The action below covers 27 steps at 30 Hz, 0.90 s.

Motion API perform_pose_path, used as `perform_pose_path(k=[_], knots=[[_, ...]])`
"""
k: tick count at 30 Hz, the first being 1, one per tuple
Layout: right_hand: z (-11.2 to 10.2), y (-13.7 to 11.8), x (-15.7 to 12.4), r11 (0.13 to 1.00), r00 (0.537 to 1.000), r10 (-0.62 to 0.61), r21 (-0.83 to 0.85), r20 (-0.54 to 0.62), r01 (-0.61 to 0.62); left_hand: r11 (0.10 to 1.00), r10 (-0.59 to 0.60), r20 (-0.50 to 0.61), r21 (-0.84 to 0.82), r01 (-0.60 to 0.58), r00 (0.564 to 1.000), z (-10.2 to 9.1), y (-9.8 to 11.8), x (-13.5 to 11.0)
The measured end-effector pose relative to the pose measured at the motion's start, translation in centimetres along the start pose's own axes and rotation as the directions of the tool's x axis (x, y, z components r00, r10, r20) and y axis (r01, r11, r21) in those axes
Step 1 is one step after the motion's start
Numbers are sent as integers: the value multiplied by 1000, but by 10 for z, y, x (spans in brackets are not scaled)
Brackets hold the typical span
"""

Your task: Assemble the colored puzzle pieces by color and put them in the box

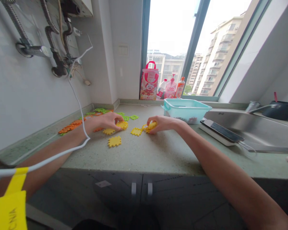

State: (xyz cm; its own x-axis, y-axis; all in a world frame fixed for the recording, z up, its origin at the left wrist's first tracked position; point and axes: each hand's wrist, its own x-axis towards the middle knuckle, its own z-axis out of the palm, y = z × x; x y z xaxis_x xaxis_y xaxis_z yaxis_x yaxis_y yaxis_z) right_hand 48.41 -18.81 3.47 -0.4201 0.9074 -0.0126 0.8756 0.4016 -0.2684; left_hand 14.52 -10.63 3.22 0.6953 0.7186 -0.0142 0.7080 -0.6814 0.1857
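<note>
My left hand [108, 120] is closed with its fingers on a yellow notched puzzle piece [122, 126], low over the counter. Beside it, partly under the hand, lies another yellow piece [108, 131]. My right hand [162, 123] grips a yellow notched puzzle piece [151, 127] between thumb and fingers; whether it is more than one piece I cannot tell. Just left of that hand is a yellow open-frame piece [136, 131]. Nearer the front edge, a solid yellow piece [114, 141] lies flat.
Orange pieces [68, 127] and green pieces [133, 117] lie toward the back left. A turquoise bin [187, 107] stands behind my right arm. A phone [222, 131] on a white block rests by the sink [266, 126]. A white cable [78, 99] hangs across my left arm.
</note>
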Motion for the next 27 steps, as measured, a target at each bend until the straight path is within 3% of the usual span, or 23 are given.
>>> perform_pose_path(k=[4,8,14,17,22,27], knots=[[-7,8,0,990,997,-33,138,76,22,999,17,-33,-27,-18,999,-2,2,-2],[-9,14,0,976,993,-57,215,105,33,997,-32,-33,-65,30,999,-21,-7,-12],[-5,19,5,976,998,-65,207,-27,69,992,-120,265,1,124,957,-39,-30,-22],[-6,19,5,969,990,-90,220,-106,111,991,-132,321,59,119,938,-38,-29,-23],[-12,18,3,929,968,-144,308,-207,204,991,-132,279,50,123,951,-33,-16,-22],[-11,20,3,928,961,-137,310,-238,209,997,-73,191,27,69,979,-22,-1,-17]])
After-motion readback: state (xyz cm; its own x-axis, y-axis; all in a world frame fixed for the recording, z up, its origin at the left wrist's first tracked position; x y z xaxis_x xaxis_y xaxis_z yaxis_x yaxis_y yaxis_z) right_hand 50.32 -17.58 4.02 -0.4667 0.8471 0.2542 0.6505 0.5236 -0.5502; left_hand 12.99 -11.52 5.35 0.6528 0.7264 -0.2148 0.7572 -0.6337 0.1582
